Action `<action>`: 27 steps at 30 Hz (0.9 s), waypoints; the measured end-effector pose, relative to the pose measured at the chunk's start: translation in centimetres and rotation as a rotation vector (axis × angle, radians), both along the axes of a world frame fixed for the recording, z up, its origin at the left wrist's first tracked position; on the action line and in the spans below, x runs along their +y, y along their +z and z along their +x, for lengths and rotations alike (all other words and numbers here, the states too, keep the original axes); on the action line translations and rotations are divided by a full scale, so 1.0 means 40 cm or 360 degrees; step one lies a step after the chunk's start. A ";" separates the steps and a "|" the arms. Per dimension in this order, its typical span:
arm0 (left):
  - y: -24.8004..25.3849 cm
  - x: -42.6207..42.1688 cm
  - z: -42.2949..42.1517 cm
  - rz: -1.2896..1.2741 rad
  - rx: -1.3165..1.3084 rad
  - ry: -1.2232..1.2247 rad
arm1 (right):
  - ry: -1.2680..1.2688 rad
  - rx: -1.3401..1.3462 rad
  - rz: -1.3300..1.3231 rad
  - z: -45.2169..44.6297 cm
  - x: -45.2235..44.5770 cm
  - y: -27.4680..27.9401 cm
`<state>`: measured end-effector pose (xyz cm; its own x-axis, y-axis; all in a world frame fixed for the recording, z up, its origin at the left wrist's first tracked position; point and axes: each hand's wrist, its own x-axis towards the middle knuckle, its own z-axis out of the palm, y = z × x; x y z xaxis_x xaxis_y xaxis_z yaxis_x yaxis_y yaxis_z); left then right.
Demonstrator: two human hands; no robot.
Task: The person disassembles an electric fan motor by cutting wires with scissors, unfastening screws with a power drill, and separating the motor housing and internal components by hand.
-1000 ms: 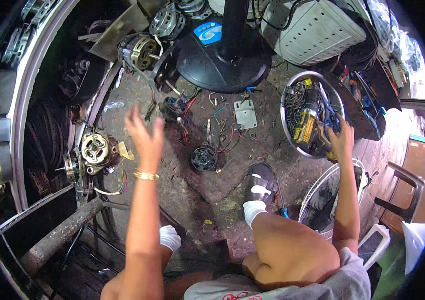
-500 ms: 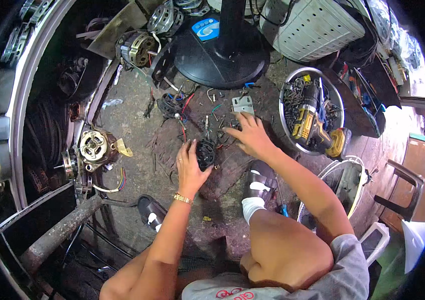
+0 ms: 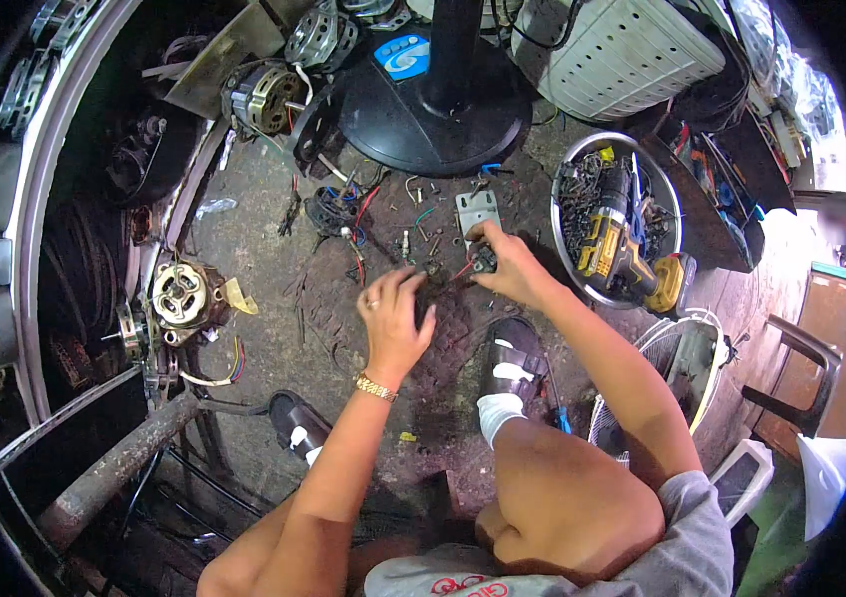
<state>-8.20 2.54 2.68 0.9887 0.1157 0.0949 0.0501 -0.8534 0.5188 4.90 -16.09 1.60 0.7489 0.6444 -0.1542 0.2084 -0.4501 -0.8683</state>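
My right hand (image 3: pixel 515 269) pinches a small dark part (image 3: pixel 484 261) with a red wire beside it, just below a bracket-like metal plate (image 3: pixel 478 211) with slots. My left hand (image 3: pixel 396 323), with a gold band at the wrist, hovers over the dirty floor. Its fingers are bent and the thumb stands apart, with nothing visible between them. Loose screws and bits of wire (image 3: pixel 423 224) lie beyond both hands. Up and left of them sits a dark motor part (image 3: pixel 333 209) with red and blue wires.
A metal basin (image 3: pixel 564 184) at the right holds small hardware and a yellow cordless drill (image 3: pixel 610 244). A black round stand base (image 3: pixel 423 124) is at the back. Bare motors (image 3: pixel 184 296) lie at the left. A fan guard (image 3: pixel 632 388) stands near my right knee.
The round black part under my left hand is no longer seen there, and that hand has shifted right and slightly down. My right hand now pinches a small dark part.
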 end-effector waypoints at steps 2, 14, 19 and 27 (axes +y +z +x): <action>-0.010 -0.022 0.040 -0.0204 0.0058 -0.0129 | -0.0023 -0.0021 0.0048 -0.012 0.011 0.017; -0.036 -0.055 0.106 -0.0699 0.0402 0.0099 | -0.0294 0.0967 0.0640 -0.024 -0.004 0.003; -0.026 -0.060 0.105 -0.0784 0.0415 0.0186 | -0.0268 0.1047 0.0601 -0.020 -0.005 0.004; -0.060 -0.070 0.112 -0.0308 0.0437 0.0144 | -0.0373 0.0674 0.0394 -0.009 -0.003 0.027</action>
<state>-3.71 -0.25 0.28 0.9592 0.1942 -0.2054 0.2813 -0.7262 0.6273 4.54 -16.21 2.70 0.7823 0.5230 -0.3385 -0.2640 -0.2139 -0.9405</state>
